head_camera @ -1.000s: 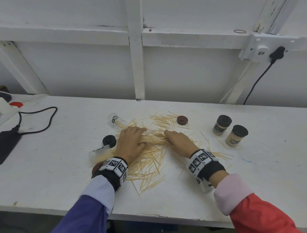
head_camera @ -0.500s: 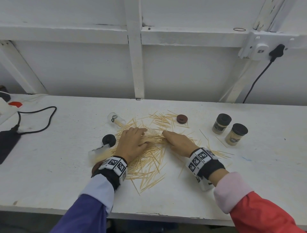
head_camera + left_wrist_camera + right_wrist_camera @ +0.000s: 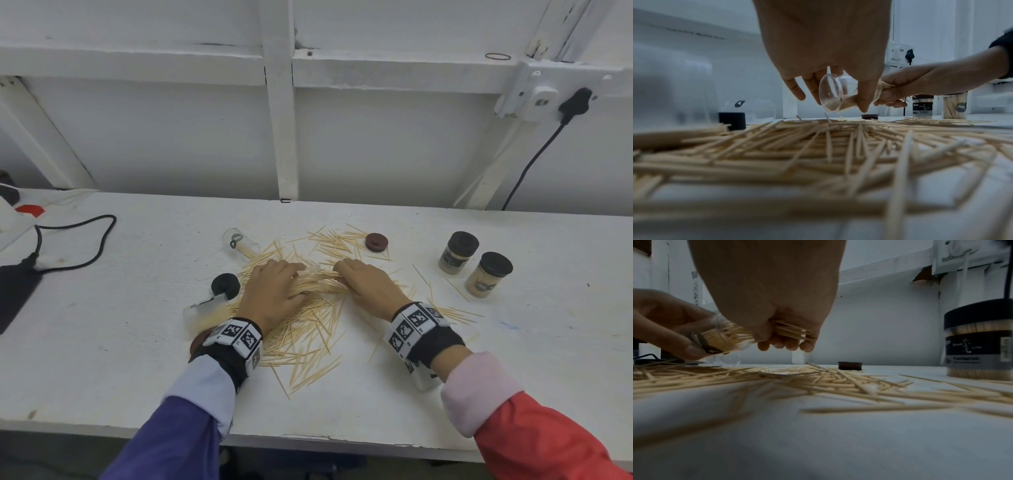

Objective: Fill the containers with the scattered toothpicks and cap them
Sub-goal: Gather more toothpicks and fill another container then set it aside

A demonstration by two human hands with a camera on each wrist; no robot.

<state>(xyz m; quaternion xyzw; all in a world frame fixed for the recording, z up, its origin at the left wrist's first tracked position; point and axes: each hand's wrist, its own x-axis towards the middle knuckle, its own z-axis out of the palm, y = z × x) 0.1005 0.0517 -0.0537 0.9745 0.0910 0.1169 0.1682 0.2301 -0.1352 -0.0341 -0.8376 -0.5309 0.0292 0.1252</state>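
At centre frame the left hand point(image 3: 274, 291) grips a clear jar point(image 3: 835, 94) on its side; the right hand point(image 3: 368, 286) clutches a toothpick bundle point(image 3: 785, 331), feeding its mouth. Two capped jars point(image 3: 474, 265) stand full at right. Most toothpicks point(image 3: 308, 332) remain scattered. Two open jars point(image 3: 239, 241) and loose caps point(image 3: 376, 241) lie around them.
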